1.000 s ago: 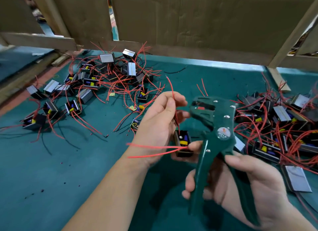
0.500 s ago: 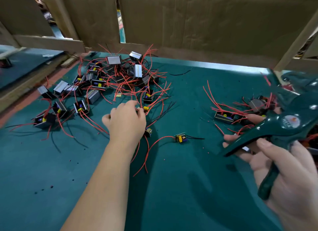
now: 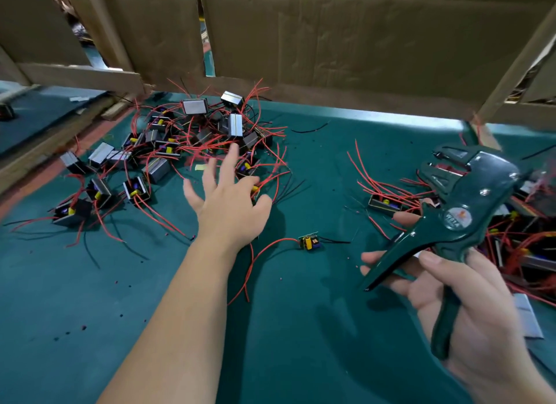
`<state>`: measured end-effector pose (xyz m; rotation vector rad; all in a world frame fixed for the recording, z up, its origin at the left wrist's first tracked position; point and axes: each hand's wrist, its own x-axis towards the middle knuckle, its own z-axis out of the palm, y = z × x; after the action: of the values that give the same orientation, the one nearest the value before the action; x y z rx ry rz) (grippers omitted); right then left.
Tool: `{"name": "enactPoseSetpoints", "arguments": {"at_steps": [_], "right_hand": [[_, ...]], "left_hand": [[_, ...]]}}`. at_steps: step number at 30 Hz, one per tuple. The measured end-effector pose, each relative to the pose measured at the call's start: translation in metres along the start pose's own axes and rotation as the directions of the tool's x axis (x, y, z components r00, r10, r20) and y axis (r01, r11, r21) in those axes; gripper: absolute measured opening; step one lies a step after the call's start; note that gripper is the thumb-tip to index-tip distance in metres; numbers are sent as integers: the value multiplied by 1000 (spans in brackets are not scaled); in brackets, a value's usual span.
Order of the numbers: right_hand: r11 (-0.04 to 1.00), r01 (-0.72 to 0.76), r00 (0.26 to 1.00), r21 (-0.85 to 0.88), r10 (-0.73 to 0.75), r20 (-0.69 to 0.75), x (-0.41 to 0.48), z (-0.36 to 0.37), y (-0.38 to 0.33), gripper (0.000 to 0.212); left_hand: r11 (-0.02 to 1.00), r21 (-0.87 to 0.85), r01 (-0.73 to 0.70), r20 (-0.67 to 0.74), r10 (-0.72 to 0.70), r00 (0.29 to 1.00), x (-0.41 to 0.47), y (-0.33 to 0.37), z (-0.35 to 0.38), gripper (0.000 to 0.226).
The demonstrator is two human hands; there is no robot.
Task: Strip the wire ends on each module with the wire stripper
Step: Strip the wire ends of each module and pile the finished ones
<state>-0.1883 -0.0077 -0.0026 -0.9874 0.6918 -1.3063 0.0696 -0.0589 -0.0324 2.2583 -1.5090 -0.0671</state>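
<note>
Lying in a tangle of red leads at the far left of the counter [image 3: 301,328], the modules [image 3: 192,139] are probably waiting as the unstripped stock. That would explain why the left hand [image 3: 228,199] is reaching over their near edge with fingers spread and straight, holding nothing, seemingly about to pick one out. The stripper [image 3: 451,217] is being held up off the counter in the right hand [image 3: 469,307]. Its fingers are curling round one handle while the other handle is splaying outward, so the jaws are standing apart and pointing up and left, ready to take a wire. A second heap [image 3: 526,223] is lying to the right behind the tool, likely the finished side, with one module [image 3: 385,203] sitting just beside it. A small bare board [image 3: 310,242] with a red lead is lying alone between the hands. Cardboard [image 3: 361,42] is walling off the back, perhaps to stop stray bits.
</note>
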Motion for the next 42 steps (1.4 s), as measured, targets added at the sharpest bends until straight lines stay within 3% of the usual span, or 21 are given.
{"name": "enactPoseSetpoints", "arguments": {"at_steps": [5, 8, 10, 12, 14, 17, 20, 24, 26, 28, 30, 36, 40, 42], "right_hand": [[1000, -18, 999, -6, 19, 28, 1, 0, 0, 36], [999, -37, 999, 2, 37, 34, 1, 1, 2, 36], [999, -44, 999, 7, 43, 29, 1, 0, 2, 37], [999, -47, 998, 14, 47, 38, 1, -1, 2, 36], [998, -56, 997, 23, 55, 50, 1, -1, 1, 36], [996, -87, 995, 36, 85, 45, 2, 0, 2, 37], [988, -142, 989, 54, 139, 51, 2, 1, 2, 35], [981, -191, 980, 42, 189, 55, 2, 4, 0, 41], [974, -219, 973, 58, 214, 82, 2, 5, -1, 48], [962, -259, 961, 88, 248, 125, 2, 5, -2, 55], [947, -303, 944, 106, 284, 165, 3, 7, -3, 69], [930, -355, 921, 97, 330, 206, 4, 9, -5, 63], [922, -377, 908, 90, 348, 234, 3, 10, -6, 67], [885, -455, 863, 96, 412, 291, 5, 9, -7, 70]], "left_hand": [[999, 4, -42, 19, 42, 999, 2, 1, -4, 45], [994, -65, -90, -156, 78, 985, -3, 8, -10, 41], [975, -163, -151, -399, 75, 914, -5, 14, -21, 27], [929, -215, -303, -618, 111, 778, -6, 13, -29, 14], [836, -288, -467, -681, 164, 713, -10, 14, -32, 12], [722, -472, -506, -555, 203, 807, -20, 28, -32, 27], [707, -413, -574, -466, 377, 800, -26, 35, -25, 16], [698, -398, -595, -433, 429, 793, -25, 36, -24, 11], [648, -536, -542, -390, 379, 839, -29, 38, -24, 13], [519, -761, -388, -267, 294, 918, -31, 42, -26, 25], [443, -845, -301, -190, 277, 942, -32, 44, -27, 27], [568, -751, -338, -127, 378, 917, -32, 43, -27, 21], [494, -836, -238, -80, 320, 944, -33, 44, -26, 14], [440, -877, -194, -69, 284, 956, -32, 43, -27, 14]]}}
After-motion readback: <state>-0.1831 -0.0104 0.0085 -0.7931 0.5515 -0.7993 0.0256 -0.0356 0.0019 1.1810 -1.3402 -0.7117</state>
